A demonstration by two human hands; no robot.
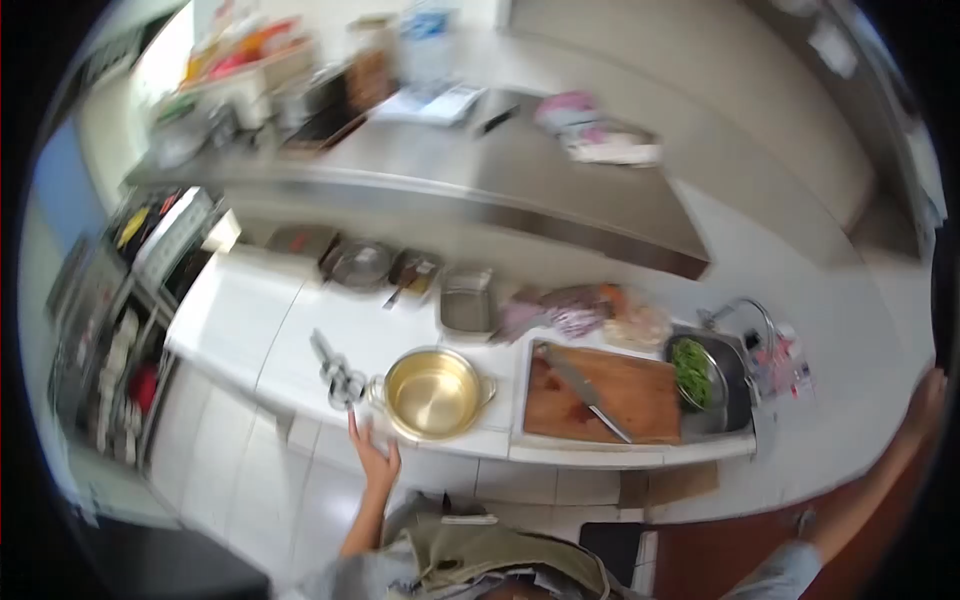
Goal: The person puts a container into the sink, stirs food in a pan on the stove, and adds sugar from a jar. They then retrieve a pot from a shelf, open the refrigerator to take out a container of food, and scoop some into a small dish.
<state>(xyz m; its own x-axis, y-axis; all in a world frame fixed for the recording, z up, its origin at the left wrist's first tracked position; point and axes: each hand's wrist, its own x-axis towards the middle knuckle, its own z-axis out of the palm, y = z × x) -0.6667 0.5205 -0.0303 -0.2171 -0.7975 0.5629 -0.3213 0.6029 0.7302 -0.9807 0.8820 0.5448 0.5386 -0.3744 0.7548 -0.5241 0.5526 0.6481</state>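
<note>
Left hand beside gold pot, fingers apart; contact with metal utensil, left of pot, unclear. Pot near counter edge, handles sideways, presumably for two-handed lifting. Knife flat on board right of pot, probably for stability. Right hand far right of pot; grip unclear.

One golden pot, one large knife, one cutting board, one faucet
</note>
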